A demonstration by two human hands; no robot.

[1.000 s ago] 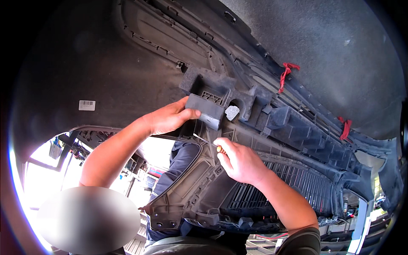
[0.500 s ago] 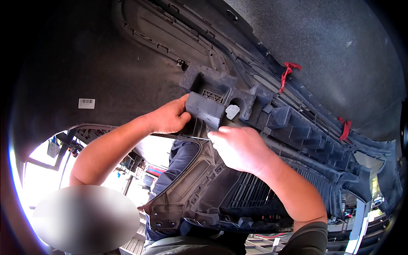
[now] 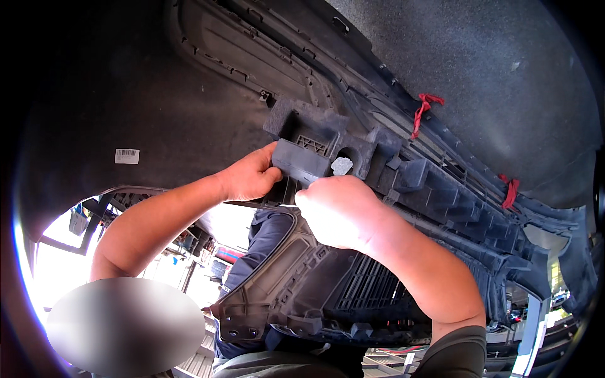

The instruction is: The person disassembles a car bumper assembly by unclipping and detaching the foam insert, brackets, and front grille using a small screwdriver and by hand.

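Note:
A long black energy absorber [image 3: 301, 157] with box-shaped pockets runs along the inside of a dark car bumper cover [image 3: 214, 113]. My left hand [image 3: 251, 175] is closed on the left end of its near block, thumb pressed to the near side. Just right of it, my right hand [image 3: 337, 211] is closed in a pinch at the block's lower edge. A thin metal rod [image 3: 287, 205] juts leftward from its fingers; the rest of it is hidden in the fist. Beside a round recess, a light grey rough patch [image 3: 341, 166] shows on the absorber.
Red cloth strips [image 3: 421, 113] are tied along the far edge of the bumper, with another strip [image 3: 510, 191] farther right. A slatted grille [image 3: 372, 283] lies below my right forearm. A barcode label [image 3: 126, 156] is stuck on the left panel. Dark-trousered legs [image 3: 265, 236] show through an opening.
My right hand has shifted slightly left and up with the rod, covering the block's lower right corner. My left hand keeps its grip. The view has moved a little.

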